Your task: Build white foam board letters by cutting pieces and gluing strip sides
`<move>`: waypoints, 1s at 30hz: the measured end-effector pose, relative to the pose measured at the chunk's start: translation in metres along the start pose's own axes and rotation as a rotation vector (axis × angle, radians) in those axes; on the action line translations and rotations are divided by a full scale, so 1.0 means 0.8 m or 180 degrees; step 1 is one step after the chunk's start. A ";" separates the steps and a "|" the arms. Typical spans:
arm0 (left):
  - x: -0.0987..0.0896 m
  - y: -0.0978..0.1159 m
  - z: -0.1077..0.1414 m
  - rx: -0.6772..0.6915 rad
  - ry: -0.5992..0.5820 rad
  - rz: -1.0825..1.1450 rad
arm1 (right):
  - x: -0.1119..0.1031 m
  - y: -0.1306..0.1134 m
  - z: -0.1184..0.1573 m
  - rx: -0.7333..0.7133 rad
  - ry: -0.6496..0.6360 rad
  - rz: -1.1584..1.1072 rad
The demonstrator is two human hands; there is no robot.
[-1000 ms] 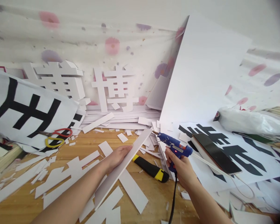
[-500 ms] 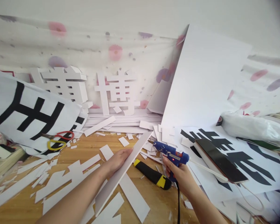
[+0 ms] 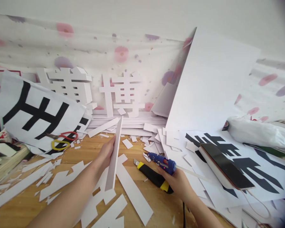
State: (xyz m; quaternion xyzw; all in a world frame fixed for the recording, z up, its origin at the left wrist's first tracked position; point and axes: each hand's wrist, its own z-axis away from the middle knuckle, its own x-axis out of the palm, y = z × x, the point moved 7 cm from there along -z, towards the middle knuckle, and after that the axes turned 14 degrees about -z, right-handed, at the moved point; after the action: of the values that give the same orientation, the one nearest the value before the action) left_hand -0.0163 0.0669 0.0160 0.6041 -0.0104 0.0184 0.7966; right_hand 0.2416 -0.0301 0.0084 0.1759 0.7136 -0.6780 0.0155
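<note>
My left hand (image 3: 108, 150) is closed on a long white foam board strip (image 3: 115, 161), which stands on edge and points away from me. To its right, my right hand (image 3: 175, 180) grips a blue glue gun (image 3: 160, 161) with a small red light; its nozzle points left, apart from the strip. A white glue stick (image 3: 191, 172) juts from the gun's rear. Just under the gun lies a black and yellow utility knife (image 3: 153, 176), its blade toward the upper left. Cut white pieces (image 3: 134, 193) lie on the wooden table (image 3: 161, 207) between and below my hands.
Red and yellow scissors (image 3: 61, 141) rest by a printed sheet (image 3: 35, 110) at left. White cut-out characters (image 3: 125, 91) stand at the back. A large white board (image 3: 211, 82) leans at right, behind a phone (image 3: 226, 164) on a white box.
The strip in my left hand has swung from a rightward slant to nearly upright in view and moved left, away from the nozzle. My right hand has lowered the glue gun slightly and turned it.
</note>
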 end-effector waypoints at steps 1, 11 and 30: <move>-0.005 0.003 0.000 0.0002 0.0094 -0.0005 | 0.001 -0.005 0.002 -0.0133 -0.0004 0.0160; -0.062 0.052 0.006 0.0439 0.1126 -0.0109 | 0.046 -0.037 -0.015 -0.0625 -0.0441 0.0869; -0.075 0.113 0.034 0.1636 0.1031 -0.1277 | 0.077 -0.029 -0.072 -0.0159 -0.0318 0.1742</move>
State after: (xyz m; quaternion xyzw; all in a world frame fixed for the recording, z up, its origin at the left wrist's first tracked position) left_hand -0.0798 0.0640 0.1081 0.7639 0.2397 -0.0408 0.5978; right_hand 0.1902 0.0396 0.0189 0.3280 0.6544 -0.6386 0.2375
